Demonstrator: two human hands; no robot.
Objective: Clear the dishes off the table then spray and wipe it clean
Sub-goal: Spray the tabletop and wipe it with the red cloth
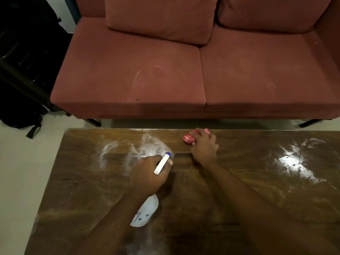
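1. A person bends over a wooden tabletop (248, 190) that fills the lower frame, with wet spray streaks glinting at centre and at the right.
2. The left grip (149, 174), at centre frame, is curled tight round the neck of a white spray bottle (147, 210). Its blue-tipped nozzle (162, 163) points toward the tabletop's far edge. Whether a finger rests on the trigger cannot be told.
3. The right grip (204, 147), just right of centre near that far edge, is closed over a bunched red-and-white cloth (188, 138) and presses it to the wood.
4. The bottle looks like light, stiff plastic and is probably slick where wet. The neck below the trigger seems the surest hold.
5. The cloth looks soft and limp, and likely wipes best wadded under the palm with the fingers over the top.
6. A rust-red sofa (147, 70) spans the upper frame, and a black backpack (20, 80) sits at upper left.
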